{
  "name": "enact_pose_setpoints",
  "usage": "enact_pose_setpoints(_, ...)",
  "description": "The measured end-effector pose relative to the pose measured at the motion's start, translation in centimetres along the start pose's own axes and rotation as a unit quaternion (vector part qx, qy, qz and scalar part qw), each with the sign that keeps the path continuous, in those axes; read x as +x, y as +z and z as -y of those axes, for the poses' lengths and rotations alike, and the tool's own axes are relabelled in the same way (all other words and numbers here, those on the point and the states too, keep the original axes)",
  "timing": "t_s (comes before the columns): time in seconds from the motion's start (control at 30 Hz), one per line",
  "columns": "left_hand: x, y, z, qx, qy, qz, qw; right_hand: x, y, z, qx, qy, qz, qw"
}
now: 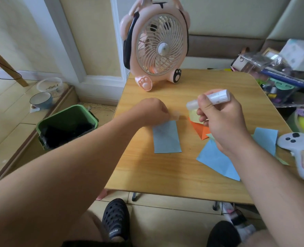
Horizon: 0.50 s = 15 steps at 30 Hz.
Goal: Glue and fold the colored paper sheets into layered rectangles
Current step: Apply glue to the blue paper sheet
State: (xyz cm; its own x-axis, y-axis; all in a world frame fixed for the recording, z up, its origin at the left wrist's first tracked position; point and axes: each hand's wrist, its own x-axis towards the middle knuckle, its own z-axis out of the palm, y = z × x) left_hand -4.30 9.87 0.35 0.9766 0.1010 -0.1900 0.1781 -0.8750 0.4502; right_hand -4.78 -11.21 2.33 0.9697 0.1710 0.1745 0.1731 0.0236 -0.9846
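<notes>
A folded light-blue rectangle (166,138) lies in the middle of the small wooden table (165,173). My left hand (152,110) is curled at its far edge, fingers on the top corner; something small and pale shows at the fingertips. My right hand (222,122) hovers to the right and grips a white glue stick (213,98), held level with its translucent end pointing left. Beneath that hand lie an orange sheet (200,130) and a pale yellow piece (194,116). More blue sheets (217,161) spread under my right wrist.
A pink animal-shaped fan (156,41) stands at the table's far edge. A white game controller (302,152) lies at the right edge, with a cluttered pile (279,68) beyond. A green waste bin (65,126) sits on the floor at left, near a bowl (40,100).
</notes>
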Motion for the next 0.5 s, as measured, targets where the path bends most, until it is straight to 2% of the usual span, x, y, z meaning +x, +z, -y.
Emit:
enact_pose_setpoints(0.13,1.1,-0.4,-0.5,-0.075,-0.001,0.048,0.996,0.5,-1.0,-0.1,-0.001,0.004,-0.013,1.000)
enact_pose_setpoints(0.27,0.9,-0.7,-0.3,-0.105,0.006,0.067,0.992,0.5,-1.5,-0.3,-0.006,0.001,-0.012,1.000)
enact_pose_setpoints(0.4,0.2,-0.5,0.2,-0.100,0.019,0.057,0.993,0.4,-1.8,-0.2,-0.007,0.000,-0.014,1.000)
enact_pose_setpoints(0.5,-0.7,-0.4,0.7,-0.197,0.024,0.030,0.980,0.3,-1.7,0.0,-0.009,0.002,-0.015,1.000)
